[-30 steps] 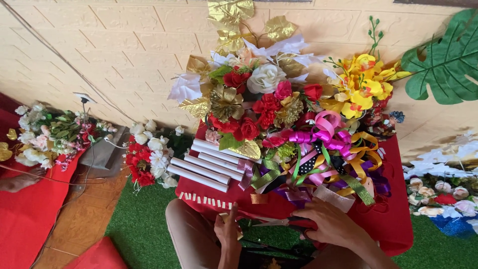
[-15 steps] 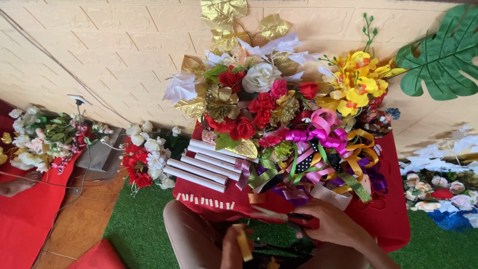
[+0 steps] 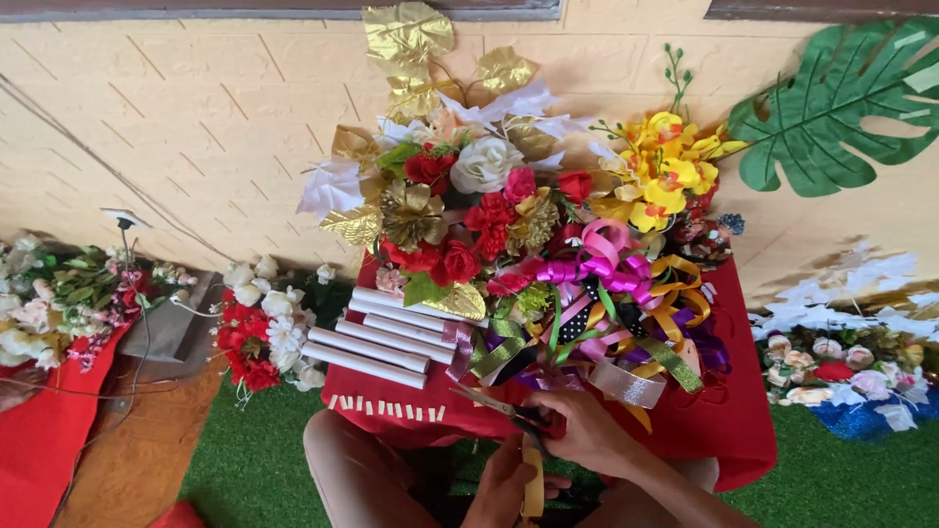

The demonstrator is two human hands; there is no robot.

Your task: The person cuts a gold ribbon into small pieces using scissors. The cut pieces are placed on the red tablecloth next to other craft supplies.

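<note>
Cutting a gold ribbon strip (image 3: pixel 533 479) with scissors (image 3: pixel 504 409) at the near edge of the red cloth (image 3: pixel 729 430).

I judge this a snip in hand: my right hand (image 3: pixel 587 435) is closed round the scissor handles, my left hand (image 3: pixel 504 484) pinches the strip just below the blades (how wide they stand, I cannot tell). Next calls for a steady strip. Room is tight beyond the grip, ribbon bows (image 3: pixel 606 323) crowding; white rolls (image 3: pixel 386 337) lie up to its left, well apart.

Floral craft workspace, artificial flowers (image 3: pixel 489 210), ribbons (image 3: pixel 597 313)
</note>
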